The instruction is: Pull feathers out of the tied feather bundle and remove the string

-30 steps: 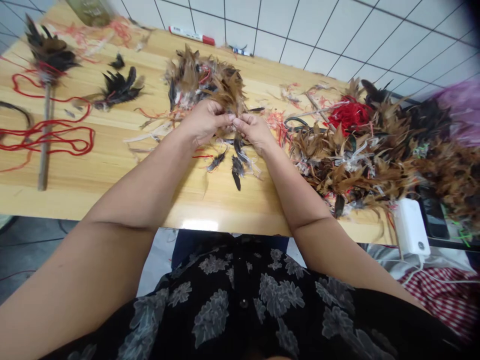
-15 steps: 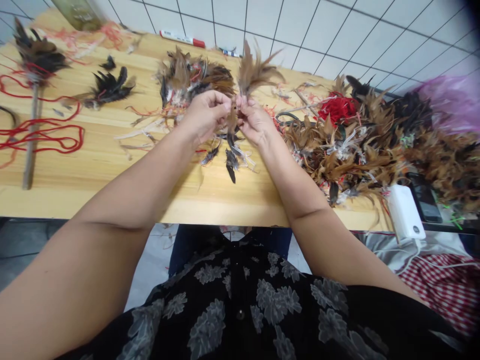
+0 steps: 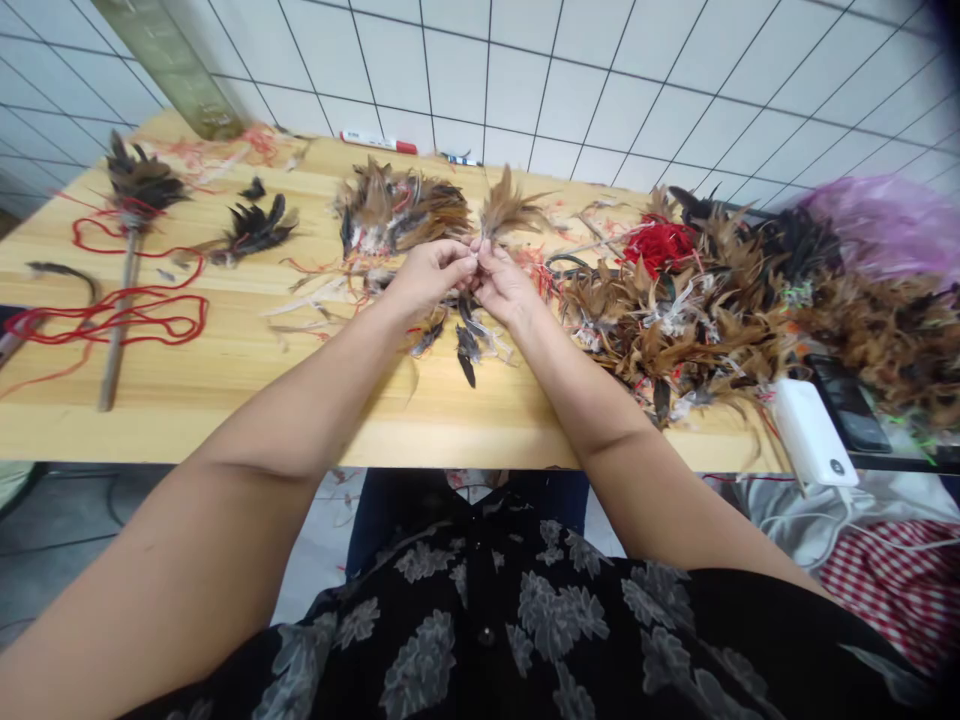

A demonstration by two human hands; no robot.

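Note:
My left hand (image 3: 433,275) and my right hand (image 3: 505,284) meet above the middle of the wooden table (image 3: 225,390), fingers pinched together on a small bunch of brown feathers (image 3: 508,208) that stands upright between them. Just behind the hands lies a pile of brown and black feathers (image 3: 397,210). Loose dark feathers (image 3: 466,345) and pale scraps lie on the table under my wrists.
A big heap of brown feathers (image 3: 697,310) with a red thread ball (image 3: 664,243) fills the right side. A feather duster on a stick (image 3: 124,260), red cord (image 3: 112,320) and black feathers (image 3: 255,228) lie left. A white power bank (image 3: 814,440) and phone (image 3: 851,405) sit at the right edge.
My hands lifted a bunch of brown feathers out of the pile and now hold it upright between them. My head has tilted up, showing more of the tiled wall.

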